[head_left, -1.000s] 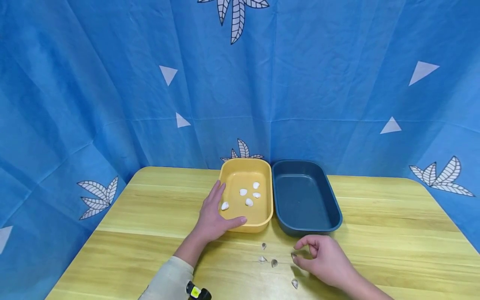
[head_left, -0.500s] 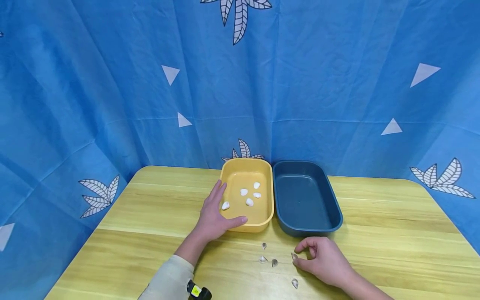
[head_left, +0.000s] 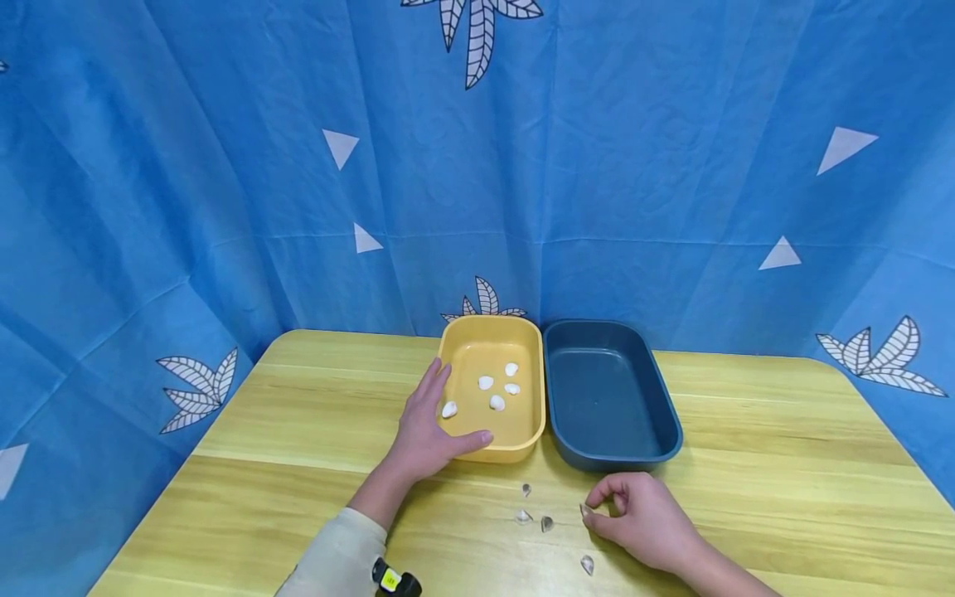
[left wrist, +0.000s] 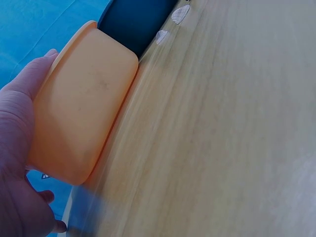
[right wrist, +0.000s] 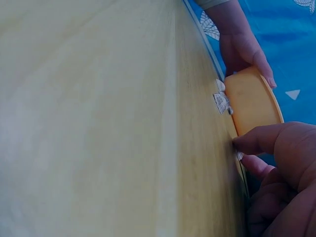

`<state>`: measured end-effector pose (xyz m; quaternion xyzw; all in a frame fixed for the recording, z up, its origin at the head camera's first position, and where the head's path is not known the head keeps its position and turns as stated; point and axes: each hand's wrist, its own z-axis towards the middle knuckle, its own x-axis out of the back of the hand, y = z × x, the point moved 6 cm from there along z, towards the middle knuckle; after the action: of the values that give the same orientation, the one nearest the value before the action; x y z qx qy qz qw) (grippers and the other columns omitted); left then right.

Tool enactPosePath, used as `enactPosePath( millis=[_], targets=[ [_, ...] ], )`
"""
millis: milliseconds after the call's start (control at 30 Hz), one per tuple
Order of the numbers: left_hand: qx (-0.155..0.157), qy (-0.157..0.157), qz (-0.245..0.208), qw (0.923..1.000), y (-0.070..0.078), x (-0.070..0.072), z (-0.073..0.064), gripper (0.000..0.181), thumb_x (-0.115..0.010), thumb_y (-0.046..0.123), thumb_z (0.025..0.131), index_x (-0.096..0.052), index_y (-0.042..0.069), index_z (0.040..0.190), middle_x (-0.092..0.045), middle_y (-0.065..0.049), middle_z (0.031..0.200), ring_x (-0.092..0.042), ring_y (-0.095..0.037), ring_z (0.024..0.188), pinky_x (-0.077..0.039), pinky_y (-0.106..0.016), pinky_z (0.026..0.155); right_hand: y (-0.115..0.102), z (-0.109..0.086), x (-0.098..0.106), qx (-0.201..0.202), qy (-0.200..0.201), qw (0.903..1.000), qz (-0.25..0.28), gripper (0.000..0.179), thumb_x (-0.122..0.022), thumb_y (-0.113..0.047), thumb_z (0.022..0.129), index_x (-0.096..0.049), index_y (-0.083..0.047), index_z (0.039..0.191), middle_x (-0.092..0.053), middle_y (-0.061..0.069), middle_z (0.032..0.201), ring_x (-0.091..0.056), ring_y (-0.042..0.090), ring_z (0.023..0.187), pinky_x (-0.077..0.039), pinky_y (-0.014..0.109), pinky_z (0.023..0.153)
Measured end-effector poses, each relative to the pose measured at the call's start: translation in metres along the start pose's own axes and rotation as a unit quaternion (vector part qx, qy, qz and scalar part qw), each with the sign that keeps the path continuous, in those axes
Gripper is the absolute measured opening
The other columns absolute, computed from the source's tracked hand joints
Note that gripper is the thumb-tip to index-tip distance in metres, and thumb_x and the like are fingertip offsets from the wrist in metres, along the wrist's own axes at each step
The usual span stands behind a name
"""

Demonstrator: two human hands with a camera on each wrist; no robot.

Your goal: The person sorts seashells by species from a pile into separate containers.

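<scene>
My left hand [head_left: 425,431] lies against the near left corner of a yellow tray [head_left: 528,448], fingers spread and mostly straight, the thumb over the front rim. Several small white shells [head_left: 496,403] lie inside that tray. On the table in front of the blue tray [head_left: 608,458], my right hand [head_left: 645,518] pinches a small brownish shell [head_left: 584,509] between thumb and index finger. In the right wrist view the fingers partly cover this shell [right wrist: 240,155]. Other darker, striped shells lie to its left, among them one shell [head_left: 547,524], with another shell [head_left: 587,565] nearer the front.
The two trays stand side by side near the back of the wooden table [head_left: 761,464]. A blue patterned curtain [head_left: 671,166] hangs behind it. A black device with a yellow label [head_left: 391,580] is at the left wrist.
My right thumb and index finger have come closer together around the shell. My left hand and the trays have stayed in place; the view has shifted slightly.
</scene>
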<state>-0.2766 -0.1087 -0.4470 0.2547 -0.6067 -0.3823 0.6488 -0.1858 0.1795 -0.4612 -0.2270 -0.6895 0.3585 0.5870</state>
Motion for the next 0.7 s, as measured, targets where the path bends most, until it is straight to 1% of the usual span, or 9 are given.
enactPosePath(
  millis=[200,300,500,700],
  targets=[
    [-0.001,0.001,0.001,1.0,0.0001,0.0002,-0.0005,0.117,-0.09,0.05,0.068,-0.025,0.021,0.16,-0.009,0.012,0.165,-0.013,-0.028,0.148,-0.018,-0.061,0.113,0.0004,-0.0009,0.0004,0.004,-0.002,1.0,0.007,0.015,-0.085,-0.021,0.078,-0.07,-0.019,0.081,-0.04,-0.008,0.053,-0.037,0.004,0.047,-0.037,0.024,0.05],
    [0.001,0.0,0.001,1.0,0.0005,0.0002,-0.0009,0.117,-0.09,0.051,0.068,-0.024,0.023,0.161,-0.008,0.013,0.165,-0.012,-0.027,0.149,-0.018,-0.061,0.113,0.0009,-0.0009,0.0013,-0.002,0.0,0.9999,0.01,0.016,-0.086,-0.021,0.077,-0.07,-0.019,0.081,-0.041,-0.008,0.053,-0.038,0.005,0.048,-0.037,0.024,0.049],
    [0.009,-0.001,-0.002,1.0,-0.0005,-0.0001,-0.0012,0.116,-0.09,0.05,0.068,-0.024,0.022,0.16,-0.008,0.015,0.164,-0.011,-0.028,0.149,-0.019,-0.061,0.113,0.0023,-0.0001,0.0024,-0.013,0.002,0.9998,0.012,0.02,-0.088,-0.023,0.075,-0.07,-0.018,0.082,-0.042,-0.007,0.054,-0.039,0.006,0.048,-0.037,0.025,0.049],
    [-0.004,0.001,-0.01,0.9999,0.0001,-0.0004,-0.0008,0.116,-0.09,0.049,0.068,-0.025,0.02,0.16,-0.009,0.012,0.165,-0.012,-0.027,0.148,-0.019,-0.06,0.113,0.0016,-0.0001,0.0008,-0.003,-0.003,0.9997,0.025,0.017,-0.086,-0.023,0.078,-0.071,-0.017,0.081,-0.041,-0.008,0.053,-0.039,0.005,0.047,-0.038,0.025,0.049]
  ],
)
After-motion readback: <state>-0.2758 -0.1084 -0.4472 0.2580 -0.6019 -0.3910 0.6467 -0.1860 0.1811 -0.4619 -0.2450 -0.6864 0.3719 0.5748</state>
